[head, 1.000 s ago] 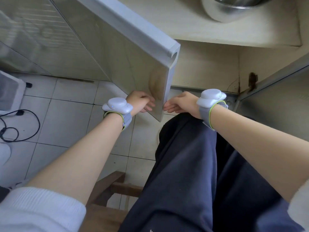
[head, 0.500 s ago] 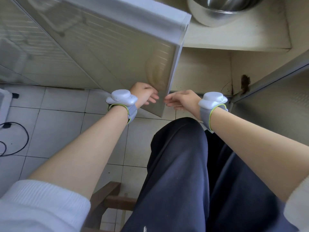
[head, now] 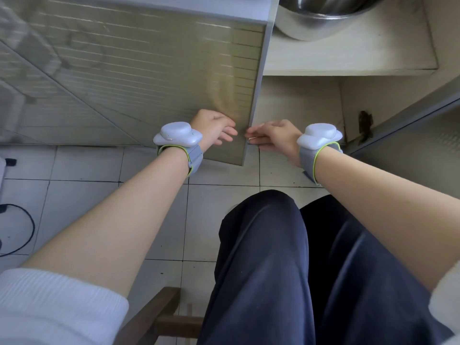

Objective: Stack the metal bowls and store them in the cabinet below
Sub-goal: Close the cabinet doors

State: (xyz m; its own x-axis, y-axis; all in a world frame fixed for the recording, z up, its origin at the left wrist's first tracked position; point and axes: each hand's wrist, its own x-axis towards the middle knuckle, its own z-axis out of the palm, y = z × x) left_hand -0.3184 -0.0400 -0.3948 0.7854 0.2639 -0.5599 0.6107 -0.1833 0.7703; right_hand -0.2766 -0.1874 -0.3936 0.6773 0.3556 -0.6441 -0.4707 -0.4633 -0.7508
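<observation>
Two hands sit at the door's free edge. From my remote station I note the door (head: pixel 154 78) has swung further toward the opening than half a second ago, now covering more of the shelf. At far left, a black cable (head: pixel 23 230) loops over pale square floor tiles (head: pixel 82 197). Door: glossy, flat, grey-green panel with faint horizontal ribbing and a pale frame. Left hand (head: pixel 214 127) lies on the door's outer face, fingers loosely extended, gripping nothing I can confirm. Right hand (head: pixel 275 135) is at the door's edge, fingers partly curled; I cannot tell whether they hold it. Both wrists carry rounded white plastic units on grey fabric straps. Upper right, the bowls (head: pixel 321 17), smooth reflective metal with a rounded wall, rest on the pale matte cabinet shelf (head: pixel 368 56), partly cut off by the frame top.
</observation>
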